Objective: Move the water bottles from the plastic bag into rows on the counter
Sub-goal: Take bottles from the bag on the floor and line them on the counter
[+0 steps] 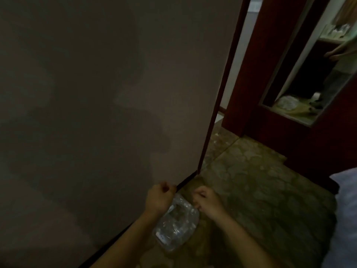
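A clear plastic bag (176, 227) holding water bottles sits low against the patterned floor, beside the dark baseboard. The bottles inside show only as crumpled clear shapes with pale labels. My left hand (159, 198) is curled into a fist just above the bag's left top edge. My right hand (206, 201) is also curled and pinches the thin plastic at the bag's upper right. Both hands appear to hold the bag's mouth, though the film in the left fist is hard to make out in the dim light. No counter is in view.
A plain grey wall (106, 93) fills the left. To the right, a dark red wooden frame (270, 74) holds a mirror (313, 74) that reflects a person. Green patterned floor tiles (251, 180) spread right. A pale blue cloth (345, 209) sits at the right edge.
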The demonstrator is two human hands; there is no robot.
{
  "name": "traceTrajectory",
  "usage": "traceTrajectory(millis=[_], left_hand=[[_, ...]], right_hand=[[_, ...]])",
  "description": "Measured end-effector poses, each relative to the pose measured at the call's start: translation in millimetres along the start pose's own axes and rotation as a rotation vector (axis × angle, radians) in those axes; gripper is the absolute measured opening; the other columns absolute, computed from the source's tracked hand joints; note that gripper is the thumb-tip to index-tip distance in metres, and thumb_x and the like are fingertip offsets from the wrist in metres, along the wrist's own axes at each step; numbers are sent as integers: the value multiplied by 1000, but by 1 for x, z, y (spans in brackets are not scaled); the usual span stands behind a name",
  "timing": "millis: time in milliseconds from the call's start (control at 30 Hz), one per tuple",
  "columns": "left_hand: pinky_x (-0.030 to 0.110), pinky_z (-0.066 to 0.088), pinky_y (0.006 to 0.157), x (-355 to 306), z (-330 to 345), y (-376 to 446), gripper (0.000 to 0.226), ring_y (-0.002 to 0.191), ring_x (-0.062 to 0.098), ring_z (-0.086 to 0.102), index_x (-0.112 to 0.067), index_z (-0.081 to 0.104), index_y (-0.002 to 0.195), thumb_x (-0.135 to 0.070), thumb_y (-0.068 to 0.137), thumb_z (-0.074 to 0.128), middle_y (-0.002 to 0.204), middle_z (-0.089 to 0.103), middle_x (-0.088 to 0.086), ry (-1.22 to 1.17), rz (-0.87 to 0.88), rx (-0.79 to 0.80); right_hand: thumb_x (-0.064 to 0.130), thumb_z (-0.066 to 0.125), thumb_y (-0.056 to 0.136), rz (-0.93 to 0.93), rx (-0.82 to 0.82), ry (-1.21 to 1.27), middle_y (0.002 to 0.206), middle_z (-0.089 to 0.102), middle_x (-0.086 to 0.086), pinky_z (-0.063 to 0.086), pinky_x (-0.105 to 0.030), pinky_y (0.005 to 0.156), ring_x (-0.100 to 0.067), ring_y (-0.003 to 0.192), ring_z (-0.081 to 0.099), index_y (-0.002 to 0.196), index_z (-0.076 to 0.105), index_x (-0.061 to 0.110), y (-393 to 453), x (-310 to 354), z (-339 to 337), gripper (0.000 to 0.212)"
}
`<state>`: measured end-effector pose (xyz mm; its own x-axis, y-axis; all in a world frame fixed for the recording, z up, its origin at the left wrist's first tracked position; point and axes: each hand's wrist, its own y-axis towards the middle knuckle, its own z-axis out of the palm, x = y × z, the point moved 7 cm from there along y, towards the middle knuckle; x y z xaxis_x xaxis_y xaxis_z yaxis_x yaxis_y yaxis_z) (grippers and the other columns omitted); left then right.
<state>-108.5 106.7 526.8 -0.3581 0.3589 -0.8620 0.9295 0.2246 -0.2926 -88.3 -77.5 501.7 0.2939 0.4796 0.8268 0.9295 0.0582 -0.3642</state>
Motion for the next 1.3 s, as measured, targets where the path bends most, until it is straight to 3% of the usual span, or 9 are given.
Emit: traceTrajectory(millis=[200, 333, 433, 600, 767, 967, 1100, 1200, 1300], left_hand=[[26, 47, 60, 29, 70, 56, 25, 67, 15, 61, -7, 69, 84, -28, 94, 60, 75, 66, 4, -19, -218, -24], [41, 58, 80, 59, 108, 75, 15, 84, 26, 70, -16, 70, 84, -25, 93, 63, 90, 73, 12, -64, -362, -25], [33, 57, 79, 84, 136, 84, 20, 91, 21, 68, -18, 69, 106, -31, 96, 59, 101, 70, 6, -88, -475, 14], [38, 55, 88, 141, 174, 132, 20, 95, 21, 66, -18, 67, 109, -30, 97, 57, 108, 68, 5, -124, -567, 49], [34, 54, 85, 226, 212, 206, 26, 95, 22, 67, -13, 70, 113, -29, 96, 58, 110, 69, 3, -123, -517, 29], [16, 41, 64, 341, 267, 292, 30, 85, 8, 57, -15, 65, 119, -33, 98, 55, 102, 63, -6, 63, -431, 168], [23, 44, 69, 397, 287, 347, 31, 90, 12, 59, -15, 65, 118, -36, 98, 54, 106, 64, -3, 154, -360, 190], [25, 43, 81, 430, 296, 380, 45, 104, 14, 57, -21, 59, 132, -47, 95, 54, 126, 62, 0, 315, -306, 251], [32, 45, 96, 441, 300, 402, 58, 121, 22, 54, -25, 48, 142, -55, 92, 54, 140, 54, 3, 564, -186, 372]], right_hand=[[24, 57, 93, 105, 209, -95, 95, 67, -2, 51, -30, 78, -18, 89, 64, 99, 63, 19, 100, -54, -27, 9], [15, 56, 94, 149, 286, -124, 83, 62, 1, 49, -28, 70, -13, 75, 58, 89, 60, 23, 143, -89, -27, 10], [16, 57, 94, 250, 378, -125, 94, 64, -2, 54, -35, 80, -19, 86, 62, 89, 58, 28, 162, -131, -9, 13], [17, 55, 95, 334, 444, -93, 98, 63, 0, 51, -32, 76, -16, 84, 60, 106, 58, 26, 206, -190, 32, 14], [21, 58, 94, 275, 449, -163, 97, 63, 3, 53, -41, 93, -20, 98, 63, 100, 57, 28, 281, -256, 93, 9], [25, 53, 98, 198, 506, -357, 108, 57, 7, 43, -26, 83, -9, 100, 53, 125, 56, 21, 367, -364, 171, 27], [25, 57, 95, 129, 545, -414, 124, 59, 0, 45, -29, 91, -16, 112, 57, 134, 50, 17, 423, -424, 223, 41], [25, 59, 93, 41, 593, -509, 134, 57, -5, 49, -34, 99, -21, 116, 58, 138, 48, 18, 460, -454, 258, 48], [22, 57, 94, -24, 656, -700, 121, 58, -2, 43, -28, 90, -21, 113, 57, 134, 52, 17, 491, -470, 288, 41]])
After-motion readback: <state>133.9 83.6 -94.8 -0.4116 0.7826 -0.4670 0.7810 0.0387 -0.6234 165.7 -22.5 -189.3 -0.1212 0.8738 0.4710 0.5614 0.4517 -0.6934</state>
